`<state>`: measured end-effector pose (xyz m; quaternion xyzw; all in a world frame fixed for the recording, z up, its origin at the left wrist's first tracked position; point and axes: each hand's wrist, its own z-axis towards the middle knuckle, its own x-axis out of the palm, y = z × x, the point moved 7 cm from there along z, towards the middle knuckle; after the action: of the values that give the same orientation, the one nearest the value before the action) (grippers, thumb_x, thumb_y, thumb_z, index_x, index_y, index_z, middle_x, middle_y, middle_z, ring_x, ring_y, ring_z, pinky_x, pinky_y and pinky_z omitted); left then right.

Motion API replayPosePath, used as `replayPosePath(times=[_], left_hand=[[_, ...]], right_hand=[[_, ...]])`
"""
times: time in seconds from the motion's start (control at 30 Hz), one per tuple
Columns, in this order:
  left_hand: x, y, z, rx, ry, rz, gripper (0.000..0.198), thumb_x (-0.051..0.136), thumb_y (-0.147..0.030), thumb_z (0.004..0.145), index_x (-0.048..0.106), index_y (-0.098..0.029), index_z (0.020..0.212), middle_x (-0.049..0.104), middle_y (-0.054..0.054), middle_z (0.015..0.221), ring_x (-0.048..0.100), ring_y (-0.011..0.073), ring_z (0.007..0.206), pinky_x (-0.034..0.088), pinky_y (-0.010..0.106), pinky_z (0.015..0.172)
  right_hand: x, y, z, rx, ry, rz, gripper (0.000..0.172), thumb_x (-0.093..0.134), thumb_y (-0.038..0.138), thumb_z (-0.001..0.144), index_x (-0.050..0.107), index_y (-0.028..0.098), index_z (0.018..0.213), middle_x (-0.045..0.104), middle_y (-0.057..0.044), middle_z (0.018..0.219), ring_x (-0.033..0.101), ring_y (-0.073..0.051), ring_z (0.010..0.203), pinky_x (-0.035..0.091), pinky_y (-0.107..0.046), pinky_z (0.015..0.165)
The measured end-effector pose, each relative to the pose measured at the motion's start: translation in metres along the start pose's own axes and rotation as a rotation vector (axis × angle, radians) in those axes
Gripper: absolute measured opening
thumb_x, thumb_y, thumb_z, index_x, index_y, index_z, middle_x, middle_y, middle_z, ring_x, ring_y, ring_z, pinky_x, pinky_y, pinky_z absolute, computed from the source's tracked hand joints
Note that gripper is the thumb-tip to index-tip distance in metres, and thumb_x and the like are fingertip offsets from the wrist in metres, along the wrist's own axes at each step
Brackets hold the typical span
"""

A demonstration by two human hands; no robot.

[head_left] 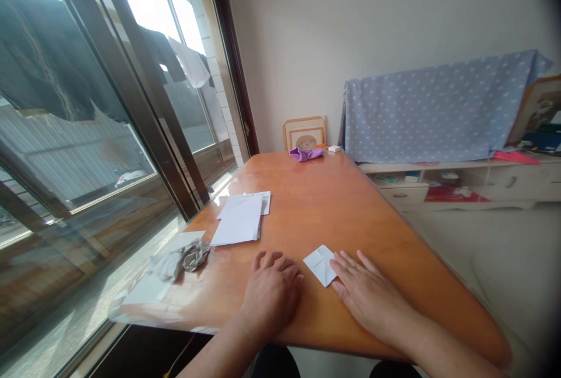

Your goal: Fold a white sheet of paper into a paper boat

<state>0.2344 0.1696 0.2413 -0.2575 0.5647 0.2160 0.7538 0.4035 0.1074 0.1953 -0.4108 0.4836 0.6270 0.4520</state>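
Note:
A small folded white paper (321, 264) lies on the orange wooden table (333, 203) near its front edge. My right hand (366, 293) lies flat and open on the table, fingers stretched out, its fingertips touching the paper's right side. Just left of the paper rests my left hand (272, 290), palm down with its fingers curled loosely under; nothing shows in it.
Several white sheets (241, 220) lie at the left of the table, with a crumpled grey cloth (184, 258) nearer the window. A purple cloth (305, 154) and a small white box (334, 148) sit at the far end. A low cabinet (460, 182) stands right.

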Motion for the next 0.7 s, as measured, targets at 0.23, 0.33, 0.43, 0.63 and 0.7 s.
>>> replayPosePath(times=[0.23, 0.33, 0.43, 0.63, 0.7], left_hand=[[0.010, -0.016, 0.008, 0.118, 0.025, -0.049, 0.035, 0.045, -0.037, 0.100, 0.054, -0.033, 0.134, 0.061, 0.000, 0.137, 0.040, 0.0307, 0.136, 0.012, 0.059, 0.117], [0.008, -0.018, 0.014, 0.137, 0.057, -0.038, 0.028, 0.041, -0.035, 0.102, 0.060, -0.032, 0.122, 0.066, 0.000, 0.126, 0.048, 0.0283, 0.126, 0.013, 0.059, 0.117], [0.007, -0.020, 0.023, 0.160, 0.075, 0.011, 0.024, 0.042, -0.033, 0.101, 0.065, -0.028, 0.106, 0.067, 0.003, 0.107, 0.053, 0.0263, 0.112, 0.023, 0.053, 0.113], [0.021, -0.019, 0.043, 0.142, 0.075, 0.126, 0.019, 0.046, -0.026, 0.096, 0.065, -0.023, 0.094, 0.063, 0.007, 0.097, 0.055, 0.0249, 0.093, 0.038, 0.044, 0.093], [0.026, -0.020, 0.050, 0.148, 0.076, 0.146, 0.020, 0.045, -0.022, 0.096, 0.065, -0.022, 0.100, 0.063, 0.007, 0.099, 0.056, 0.0244, 0.092, 0.039, 0.042, 0.090]], right_hand=[[0.004, -0.002, -0.002, -0.001, -0.012, -0.046, 0.051, 0.037, 0.032, 0.101, 0.051, 0.015, 0.146, 0.049, -0.014, 0.151, 0.040, -0.029, 0.144, 0.024, -0.058, 0.120], [0.005, -0.003, -0.002, 0.000, -0.013, -0.053, 0.050, 0.038, 0.033, 0.101, 0.050, 0.016, 0.147, 0.049, -0.013, 0.151, 0.041, -0.029, 0.144, 0.025, -0.058, 0.120], [0.007, -0.005, -0.003, 0.004, -0.008, -0.061, 0.051, 0.037, 0.032, 0.101, 0.049, 0.016, 0.148, 0.048, -0.012, 0.152, 0.040, -0.028, 0.144, 0.025, -0.059, 0.120], [0.009, -0.005, -0.003, -0.008, -0.025, -0.066, 0.050, 0.038, 0.033, 0.101, 0.049, 0.017, 0.148, 0.046, -0.011, 0.153, 0.039, -0.028, 0.144, 0.025, -0.058, 0.121], [0.008, -0.005, -0.003, 0.000, -0.024, -0.068, 0.050, 0.038, 0.033, 0.101, 0.049, 0.017, 0.147, 0.046, -0.011, 0.153, 0.040, -0.029, 0.144, 0.026, -0.058, 0.120]])
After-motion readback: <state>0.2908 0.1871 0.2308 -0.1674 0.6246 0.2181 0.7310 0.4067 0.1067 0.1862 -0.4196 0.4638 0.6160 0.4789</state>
